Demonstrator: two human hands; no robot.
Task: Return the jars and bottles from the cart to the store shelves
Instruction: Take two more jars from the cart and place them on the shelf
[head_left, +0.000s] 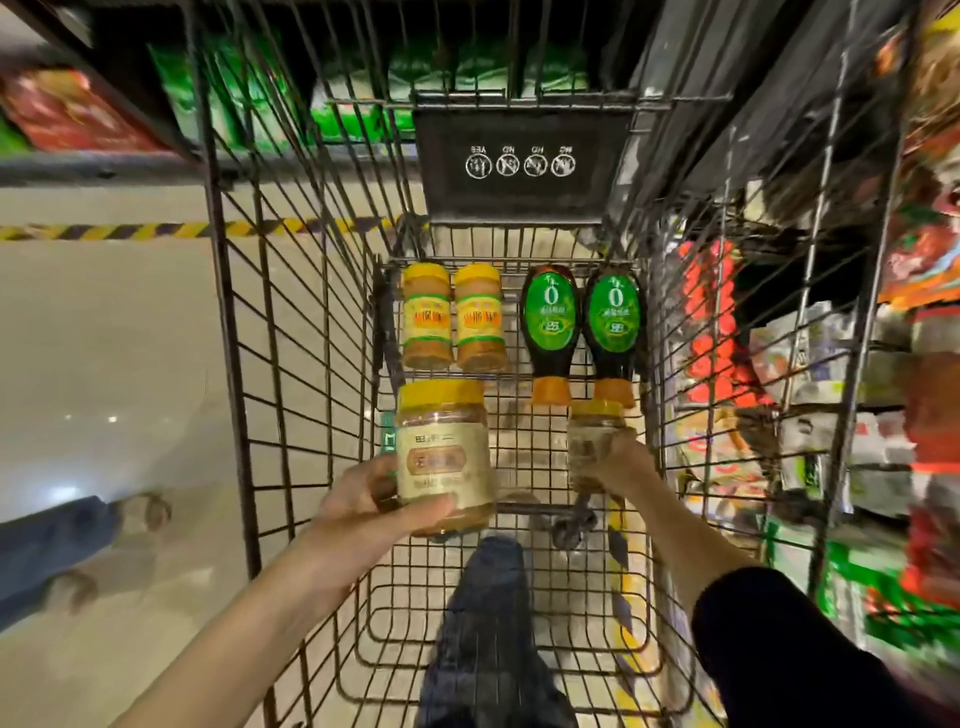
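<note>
I look down into a black wire cart (291, 395). My left hand (363, 514) grips a large yellow-lidded jar (444, 457) with a cream label, lifted above the cart floor. My right hand (623, 462) is closed around a second yellow-lidded jar (592, 441) near the cart's right wall. On the cart floor further ahead lie two small yellow-capped jars (452, 317) side by side. Beside them, to the right, lie two dark bottles (582, 332) with green labels and orange caps.
Store shelves (852, 395) with colourful packets stand close on the right of the cart. More green and red packets sit on shelves ahead and to the left. Another person's legs (67, 545) stand on the pale floor at left. Yellow-black tape (156, 230) crosses the floor.
</note>
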